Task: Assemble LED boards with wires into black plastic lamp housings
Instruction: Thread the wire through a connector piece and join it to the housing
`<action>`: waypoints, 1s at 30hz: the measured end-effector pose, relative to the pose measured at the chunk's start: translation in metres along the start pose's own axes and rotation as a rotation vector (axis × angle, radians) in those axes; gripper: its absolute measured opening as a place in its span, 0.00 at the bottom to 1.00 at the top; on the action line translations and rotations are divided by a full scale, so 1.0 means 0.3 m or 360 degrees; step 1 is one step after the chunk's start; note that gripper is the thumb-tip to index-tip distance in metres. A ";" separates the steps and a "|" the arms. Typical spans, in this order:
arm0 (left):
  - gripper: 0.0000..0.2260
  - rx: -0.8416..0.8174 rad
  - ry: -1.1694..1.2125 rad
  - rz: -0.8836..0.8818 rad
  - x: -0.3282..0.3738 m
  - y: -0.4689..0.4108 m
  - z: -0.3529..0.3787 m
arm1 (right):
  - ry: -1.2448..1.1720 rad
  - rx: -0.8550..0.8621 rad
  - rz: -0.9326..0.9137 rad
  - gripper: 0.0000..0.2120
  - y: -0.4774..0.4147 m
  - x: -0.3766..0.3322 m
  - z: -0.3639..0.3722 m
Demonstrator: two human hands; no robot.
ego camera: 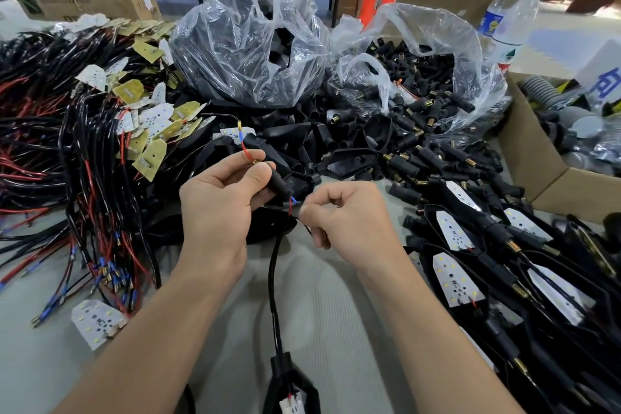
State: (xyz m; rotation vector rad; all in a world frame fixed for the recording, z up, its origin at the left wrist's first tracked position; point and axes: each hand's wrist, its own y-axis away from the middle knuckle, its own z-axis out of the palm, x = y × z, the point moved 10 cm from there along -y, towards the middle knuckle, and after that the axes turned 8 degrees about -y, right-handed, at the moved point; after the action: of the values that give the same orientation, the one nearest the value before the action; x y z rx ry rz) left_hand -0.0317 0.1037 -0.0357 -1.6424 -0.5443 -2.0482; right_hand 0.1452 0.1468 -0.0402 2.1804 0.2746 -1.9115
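My left hand (220, 202) grips a black plastic stem piece (280, 182) in the middle of the view, with a red wire (247, 152) looping over its fingers. My right hand (339, 215) pinches the black sleeved cable (274, 282) where red and blue wire ends (291, 203) come out, just right of the stem. The cable runs down to a black lamp housing with a white LED board (291, 393) at the bottom edge. Loose black housings (349, 158) lie just beyond my hands.
A heap of wired LED boards (100, 131) fills the left side. Two clear plastic bags (248, 40) of black parts stand behind. Assembled lamps (470, 265) are stacked at the right, beside a cardboard box (537, 158) and two bottles (510, 20).
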 end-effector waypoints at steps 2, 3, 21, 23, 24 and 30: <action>0.10 -0.0081 -0.0010 0.0005 -0.003 0.009 0.026 | 0.0028 0.0047 -0.0025 0.07 0.002 -0.004 -0.010; 0.10 -0.0125 -0.0009 -0.0017 -0.009 0.015 0.040 | 0.0032 0.0064 -0.0036 0.07 0.002 -0.007 -0.013; 0.09 -0.0124 0.0076 -0.0035 -0.011 0.009 0.028 | 0.0006 0.0151 -0.0078 0.05 0.014 -0.037 -0.044; 0.10 -0.0196 0.0071 -0.0055 -0.014 0.016 0.049 | 0.0069 0.0164 -0.0089 0.05 0.013 -0.032 -0.044; 0.10 -0.0209 0.0051 -0.0042 -0.012 0.018 0.053 | 0.0093 0.0154 -0.0085 0.05 0.012 -0.029 -0.041; 0.10 -0.0103 0.0097 0.0006 0.006 0.007 0.021 | -0.0157 0.0088 -0.0047 0.05 0.011 -0.025 -0.042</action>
State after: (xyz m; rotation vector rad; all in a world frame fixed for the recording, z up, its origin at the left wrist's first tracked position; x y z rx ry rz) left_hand -0.0258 0.1055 -0.0326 -1.6101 -0.4580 -2.1263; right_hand 0.1572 0.1474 -0.0309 2.1194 0.2407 -2.0584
